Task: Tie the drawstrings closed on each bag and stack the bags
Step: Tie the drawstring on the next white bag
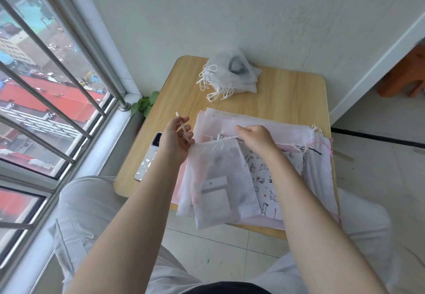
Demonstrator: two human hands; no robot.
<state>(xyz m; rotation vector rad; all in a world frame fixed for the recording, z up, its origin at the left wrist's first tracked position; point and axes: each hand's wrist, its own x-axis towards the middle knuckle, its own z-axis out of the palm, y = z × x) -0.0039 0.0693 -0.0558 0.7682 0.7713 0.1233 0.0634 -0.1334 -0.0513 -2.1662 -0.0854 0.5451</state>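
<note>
A translucent white drawstring bag (216,178) lies on top of a spread of pink and white bags (271,169) on the small wooden table (287,96). My left hand (176,139) pinches the bag's white drawstring (181,124) and holds it up at the bag's top left corner. My right hand (255,138) grips the gathered top edge of the same bag at its right side. A stack of tied white bags (232,73) with looped cords sits at the table's far side.
A phone (149,155) lies at the table's left edge. A small green plant (143,104) stands by the window sill. Barred windows run along the left, a white wall stands behind, and a wooden stool (404,75) is at the far right.
</note>
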